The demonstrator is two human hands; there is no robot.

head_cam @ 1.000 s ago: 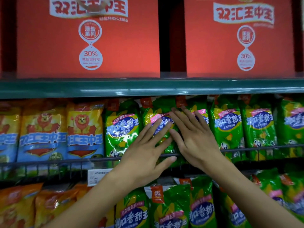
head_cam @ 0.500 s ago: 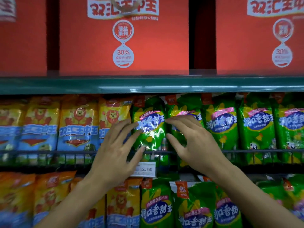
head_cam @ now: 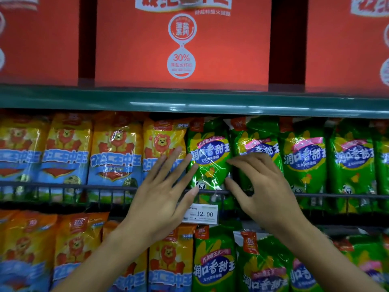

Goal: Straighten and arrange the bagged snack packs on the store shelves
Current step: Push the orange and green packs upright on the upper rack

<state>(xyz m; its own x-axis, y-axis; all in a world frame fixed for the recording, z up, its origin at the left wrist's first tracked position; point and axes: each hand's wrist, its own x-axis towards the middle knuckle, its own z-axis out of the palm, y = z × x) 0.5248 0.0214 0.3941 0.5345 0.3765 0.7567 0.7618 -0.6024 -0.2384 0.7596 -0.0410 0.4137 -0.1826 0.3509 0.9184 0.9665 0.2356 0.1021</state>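
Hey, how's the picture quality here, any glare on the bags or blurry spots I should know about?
Head view: shiny glare streaks cross the green bag between the left hand and right hand; the shelf edge bows from wide-angle distortion; the corners are soft, and the red boxes have smeared lettering; the price tag reads 12.00 clearly.

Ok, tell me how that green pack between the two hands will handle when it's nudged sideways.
The green pack has glossy, crinkled film, so fingers will probably slide on it. It looks soft and bulging, likely to flex rather than shift as one piece. The wire rail crosses its lower part, so it should stay put.
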